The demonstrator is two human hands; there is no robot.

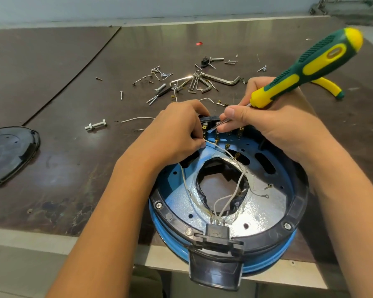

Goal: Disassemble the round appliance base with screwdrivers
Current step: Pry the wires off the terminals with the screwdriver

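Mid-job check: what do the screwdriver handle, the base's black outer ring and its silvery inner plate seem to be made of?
Screwdriver handle: moulded plastic, yellow, with ribbed green grip, likely rubbery, matte.
Black outer ring: moulded plastic, semi-gloss, soft highlights.
Silvery inner plate: probably sheet metal or foil-faced; bright, speckled reflections and punched holes.

Dark brown worktable (pixel 73 168), glossy under overhead light; panel seam (pixel 73 78) runs left of the left hand (pixel 177 134). Pale wall (pixel 138 7) beyond.

This looks like a repair workshop. A scuffed, stained dark worktop (pixel 69 168) is littered with loose screws (pixel 121 95), bolts (pixel 95 125), hex keys (pixel 222 80) and yellow-handled pliers (pixel 329 86). Behind it stands a plain pale wall (pixel 138 7).
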